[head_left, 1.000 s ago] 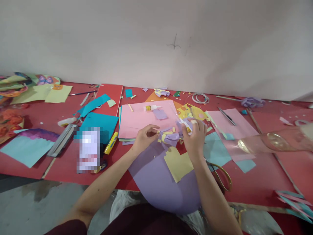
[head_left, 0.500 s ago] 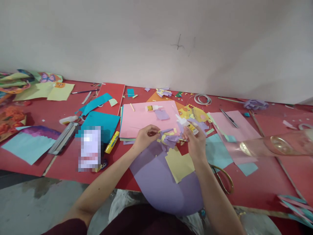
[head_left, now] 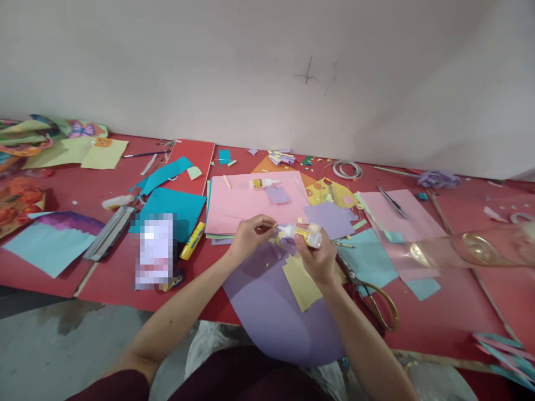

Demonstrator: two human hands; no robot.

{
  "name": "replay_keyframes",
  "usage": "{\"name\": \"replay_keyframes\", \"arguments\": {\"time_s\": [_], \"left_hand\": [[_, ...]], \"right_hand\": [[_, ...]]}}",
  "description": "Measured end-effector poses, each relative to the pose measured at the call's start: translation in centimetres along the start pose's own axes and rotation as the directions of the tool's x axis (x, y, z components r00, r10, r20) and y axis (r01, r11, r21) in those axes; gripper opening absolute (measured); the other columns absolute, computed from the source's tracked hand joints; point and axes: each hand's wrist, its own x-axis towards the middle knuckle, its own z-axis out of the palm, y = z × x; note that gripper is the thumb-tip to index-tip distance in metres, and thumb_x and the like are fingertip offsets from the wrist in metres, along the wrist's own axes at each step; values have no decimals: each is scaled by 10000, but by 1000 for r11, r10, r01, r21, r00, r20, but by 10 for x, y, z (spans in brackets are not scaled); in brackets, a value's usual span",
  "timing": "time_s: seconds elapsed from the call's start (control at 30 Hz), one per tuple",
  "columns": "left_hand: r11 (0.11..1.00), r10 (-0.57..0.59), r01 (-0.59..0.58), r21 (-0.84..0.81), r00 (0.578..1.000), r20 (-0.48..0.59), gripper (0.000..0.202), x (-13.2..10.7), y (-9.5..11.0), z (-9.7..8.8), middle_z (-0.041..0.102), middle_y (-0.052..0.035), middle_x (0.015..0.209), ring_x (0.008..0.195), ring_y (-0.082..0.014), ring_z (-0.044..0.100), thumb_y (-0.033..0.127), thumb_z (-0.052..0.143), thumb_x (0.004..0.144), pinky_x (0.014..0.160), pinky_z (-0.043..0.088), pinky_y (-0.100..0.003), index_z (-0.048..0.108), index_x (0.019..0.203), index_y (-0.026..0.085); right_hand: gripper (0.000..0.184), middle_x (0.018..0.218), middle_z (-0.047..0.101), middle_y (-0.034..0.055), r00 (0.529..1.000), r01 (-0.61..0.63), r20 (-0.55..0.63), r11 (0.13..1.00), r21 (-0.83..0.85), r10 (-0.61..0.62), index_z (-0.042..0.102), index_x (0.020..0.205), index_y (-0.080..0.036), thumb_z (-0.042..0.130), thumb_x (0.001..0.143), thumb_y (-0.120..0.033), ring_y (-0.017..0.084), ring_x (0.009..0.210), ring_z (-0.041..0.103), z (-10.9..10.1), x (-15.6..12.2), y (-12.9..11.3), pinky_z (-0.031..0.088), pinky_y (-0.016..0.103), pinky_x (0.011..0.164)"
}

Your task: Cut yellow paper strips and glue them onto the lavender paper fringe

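Observation:
My left hand [head_left: 251, 236] pinches a small bunch of purple and yellow paper strips [head_left: 285, 242] between thumb and fingertips. A thin dark line like a wire sticks out leftward behind that hand. Wrapped in my right hand [head_left: 318, 260] is a small white glue bottle [head_left: 308, 236] with a yellow label, lying nearly level. Its nozzle points left and meets the strips near my left fingertips; whether glue comes out cannot be seen. Below the hands lie a large purple sheet [head_left: 284, 317] and a pale yellow paper piece [head_left: 301, 281].
Pink sheets [head_left: 238, 203] bear a second glue bottle [head_left: 263, 183]. Scissors [head_left: 387, 309] lie right of my right forearm. A glue stick [head_left: 193, 240], a blurred-out phone-like object [head_left: 154, 250] and a metal cutter-like bar [head_left: 109, 234] are leftward. A clear plastic bottle [head_left: 472, 248] lies at right.
My right hand has moved left and turned the glue bottle so that its nozzle reaches the paper strips. The scissors and a purple paper piece are more exposed. My left hand stays nearly still.

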Motion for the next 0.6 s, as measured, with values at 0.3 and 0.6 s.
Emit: {"name": "replay_keyframes", "arguments": {"time_s": [0.3, 0.6], "left_hand": [[999, 22, -22, 37, 1000, -10, 191, -2, 0, 2, 783, -47, 943, 878, -186, 735, 305, 734, 832, 817, 582, -298, 722, 977, 180], [999, -38, 38, -5, 998, 54, 156, 2, 5, -1, 757, -53, 852, 778, -154, 701, 272, 748, 788, 699, 535, -248, 711, 878, 150]], "right_hand": [[205, 888, 782, 102, 996, 88, 37, 994, -68, -85, 698, 990, -252, 677, 873, -419, 282, 792, 748, 3, -2, -1, 590, 384, 721], [254, 871, 734, 69, 993, 4, -121, 999, -33, -8, 655, 985, -219, 597, 942, -463, 226, 751, 693, -3, 2, 2, 558, 342, 682]]}}
